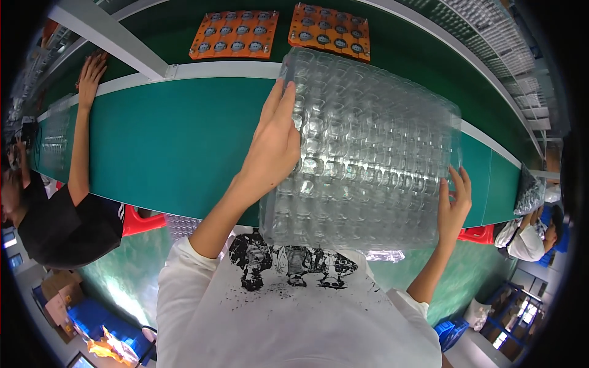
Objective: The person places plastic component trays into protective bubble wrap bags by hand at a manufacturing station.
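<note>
A stack of clear plastic blister trays (368, 153) with rows of round pockets is held up in front of my chest, over the near edge of the green work surface. My left hand (274, 138) grips its left edge, fingers stretched along the side toward the far corner. At the lower right edge, my right hand (454, 199) holds the stack with bent fingers. The pockets look bare; how many trays are nested cannot be made out.
Two orange fixture plates (235, 34) (330, 30) with round grey parts lie beyond the bench rail. A white post (116, 40) rises at the left. One co-worker's arm (81, 141) reaches across the green bench (165, 141); another person (527, 239) sits far right.
</note>
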